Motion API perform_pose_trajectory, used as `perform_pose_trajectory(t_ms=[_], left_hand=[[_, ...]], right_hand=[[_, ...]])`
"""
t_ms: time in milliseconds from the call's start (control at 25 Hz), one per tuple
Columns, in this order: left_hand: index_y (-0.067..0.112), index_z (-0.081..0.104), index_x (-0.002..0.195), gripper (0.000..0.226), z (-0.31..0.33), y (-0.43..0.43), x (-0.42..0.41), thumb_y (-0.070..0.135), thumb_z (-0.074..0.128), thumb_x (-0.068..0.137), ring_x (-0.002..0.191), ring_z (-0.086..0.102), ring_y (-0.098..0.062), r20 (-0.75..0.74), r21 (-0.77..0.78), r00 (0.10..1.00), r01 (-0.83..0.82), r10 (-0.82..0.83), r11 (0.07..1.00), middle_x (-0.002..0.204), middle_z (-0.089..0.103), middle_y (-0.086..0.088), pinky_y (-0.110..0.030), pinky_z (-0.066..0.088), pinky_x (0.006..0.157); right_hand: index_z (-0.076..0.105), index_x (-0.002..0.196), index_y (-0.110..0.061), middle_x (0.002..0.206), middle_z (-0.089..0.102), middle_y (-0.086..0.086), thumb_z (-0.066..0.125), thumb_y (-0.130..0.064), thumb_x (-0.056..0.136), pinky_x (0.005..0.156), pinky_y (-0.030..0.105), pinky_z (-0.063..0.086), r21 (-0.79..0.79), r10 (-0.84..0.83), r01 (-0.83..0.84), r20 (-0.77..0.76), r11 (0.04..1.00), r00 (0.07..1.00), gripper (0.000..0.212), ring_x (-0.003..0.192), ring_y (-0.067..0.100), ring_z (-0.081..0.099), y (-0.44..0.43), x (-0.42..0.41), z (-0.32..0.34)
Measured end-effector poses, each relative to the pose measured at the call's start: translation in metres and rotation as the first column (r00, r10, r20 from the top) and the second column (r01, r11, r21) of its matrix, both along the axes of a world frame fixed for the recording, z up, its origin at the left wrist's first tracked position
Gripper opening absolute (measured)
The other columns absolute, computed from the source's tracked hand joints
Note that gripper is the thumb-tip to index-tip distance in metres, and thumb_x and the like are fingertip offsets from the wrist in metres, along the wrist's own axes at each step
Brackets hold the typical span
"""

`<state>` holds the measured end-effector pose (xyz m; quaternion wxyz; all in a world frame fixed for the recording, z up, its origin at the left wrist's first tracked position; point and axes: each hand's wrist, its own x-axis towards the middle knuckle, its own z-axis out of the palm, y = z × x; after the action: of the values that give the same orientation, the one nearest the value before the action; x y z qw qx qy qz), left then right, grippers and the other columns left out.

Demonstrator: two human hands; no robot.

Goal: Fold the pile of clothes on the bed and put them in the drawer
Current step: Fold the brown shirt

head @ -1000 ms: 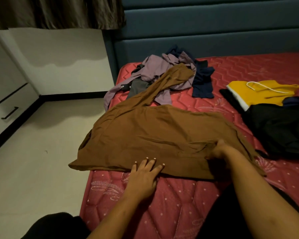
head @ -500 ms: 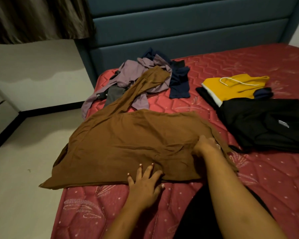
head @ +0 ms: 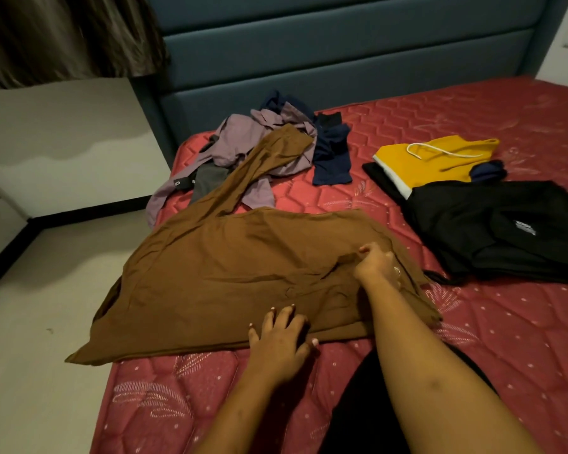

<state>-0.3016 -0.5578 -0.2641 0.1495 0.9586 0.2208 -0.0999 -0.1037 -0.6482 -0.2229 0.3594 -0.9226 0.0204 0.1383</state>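
Note:
A large brown garment lies spread over the near left part of the red mattress, its left corner hanging past the bed edge. My left hand rests flat, fingers spread, on its near hem. My right hand pinches a fold of the brown cloth near its right side. Behind it lies a loose pile of clothes, mauve, grey and navy. One long brown strip reaches up onto that pile.
Folded clothes sit to the right: a yellow piece with a white cord and a black garment. A blue padded headboard stands behind. Pale floor lies left of the bed, with a curtain above.
My right hand has lifted a little and gathered a fold of the brown cloth. My left hand has stayed on the hem. The view has shifted slightly.

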Motion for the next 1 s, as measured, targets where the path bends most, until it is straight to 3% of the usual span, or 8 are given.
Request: perform_pose_trajectory(t_ms=[120, 240, 360, 480, 680, 840, 920, 1000], left_hand=[[0.032, 0.042, 0.134, 0.041, 0.003, 0.001, 0.008, 0.050, 0.037, 0.098, 0.145, 0.010, -0.014, 0.092, 0.009, 0.995, 0.027, -0.028, 1.000, 0.158, 0.016, 0.010, -0.052, 0.016, 0.114], [0.027, 0.040, 0.139, 0.041, 0.002, 0.012, 0.022, 0.035, 0.039, 0.099, 0.144, 0.018, -0.013, 0.290, 0.000, 0.951, -0.110, 0.105, 0.994, 0.156, 0.024, 0.007, -0.044, 0.023, 0.114], [0.025, 0.023, 0.150, 0.052, -0.007, 0.039, 0.025, 0.033, 0.036, 0.100, 0.147, 0.010, -0.015, 0.289, 0.001, 0.913, -0.302, 0.289, 0.953, 0.159, 0.016, 0.006, -0.048, 0.017, 0.115], [0.026, 0.011, 0.153, 0.058, -0.022, 0.064, 0.009, 0.039, 0.032, 0.100, 0.148, 0.000, -0.015, 0.189, 0.054, 0.927, -0.339, 0.323, 0.939, 0.161, 0.008, 0.005, -0.050, 0.007, 0.117], [0.036, 0.017, 0.150, 0.069, -0.026, 0.090, 0.004, 0.058, 0.040, 0.089, 0.148, -0.007, -0.017, 0.136, 0.098, 0.946, -0.307, 0.293, 0.947, 0.162, 0.001, 0.005, -0.051, -0.002, 0.116], [0.043, 0.009, 0.150, 0.096, -0.027, 0.111, -0.014, 0.091, 0.019, 0.068, 0.148, -0.005, -0.018, 0.118, 0.141, 0.939, -0.338, 0.323, 0.930, 0.162, 0.001, 0.005, -0.048, -0.002, 0.117], [0.043, 0.009, 0.151, 0.101, -0.025, 0.127, -0.035, 0.093, -0.001, 0.063, 0.148, -0.002, -0.018, 0.150, 0.162, 0.923, -0.378, 0.355, 0.912, 0.162, 0.004, 0.004, -0.048, 0.002, 0.118], [0.043, 0.008, 0.151, 0.091, -0.023, 0.146, -0.063, 0.087, 0.003, 0.072, 0.148, 0.000, -0.017, 0.148, 0.153, 0.902, -0.426, 0.405, 0.892, 0.162, 0.004, 0.005, -0.051, 0.003, 0.117]], right_hand=[[0.044, 0.133, -0.029, 0.146, 0.030, 0.004, 0.047, -0.014, 0.094, 0.105, 0.046, 0.030, -0.193, 0.164, -0.128, 0.181, 0.973, 0.970, 0.042, 0.134, 0.030, 0.028, 0.010, -0.016, 0.004], [0.041, 0.139, -0.029, 0.150, 0.030, 0.000, 0.049, -0.017, 0.091, 0.108, 0.042, 0.028, -0.259, 0.499, -0.429, 0.360, 0.865, 0.789, 0.050, 0.137, 0.023, 0.027, 0.038, -0.046, -0.008], [0.025, 0.150, -0.030, 0.159, 0.016, -0.006, 0.041, -0.030, 0.098, 0.117, 0.043, 0.011, -0.325, 0.770, -0.700, 0.317, 0.636, 0.553, 0.054, 0.146, 0.017, 0.012, 0.070, -0.083, -0.031], [0.010, 0.154, -0.029, 0.161, 0.009, -0.009, 0.028, -0.034, 0.102, 0.118, 0.044, 0.000, -0.372, 0.845, -0.759, 0.260, 0.535, 0.468, 0.055, 0.148, 0.013, 0.003, 0.090, -0.103, -0.057], [0.016, 0.152, -0.037, 0.159, 0.017, -0.012, -0.003, -0.061, 0.080, 0.117, 0.043, -0.002, -0.428, 0.810, -0.688, 0.323, 0.586, 0.489, 0.078, 0.148, 0.012, 0.009, 0.096, -0.101, -0.079], [0.020, 0.150, -0.041, 0.158, 0.020, -0.011, -0.003, -0.067, 0.079, 0.117, 0.042, -0.002, -0.489, 0.737, -0.563, 0.317, 0.666, 0.596, 0.079, 0.147, 0.015, 0.011, 0.074, -0.076, -0.081], [0.019, 0.150, -0.040, 0.159, 0.018, -0.012, 0.002, -0.067, 0.086, 0.117, 0.043, -0.002, -0.526, 0.692, -0.501, 0.266, 0.688, 0.671, 0.071, 0.147, 0.016, 0.009, 0.061, -0.059, -0.077], [0.017, 0.152, -0.036, 0.160, 0.014, -0.010, 0.014, -0.061, 0.096, 0.117, 0.047, -0.003, -0.578, 0.648, -0.446, 0.198, 0.683, 0.735, 0.061, 0.148, 0.017, 0.006, 0.054, -0.049, -0.070]])
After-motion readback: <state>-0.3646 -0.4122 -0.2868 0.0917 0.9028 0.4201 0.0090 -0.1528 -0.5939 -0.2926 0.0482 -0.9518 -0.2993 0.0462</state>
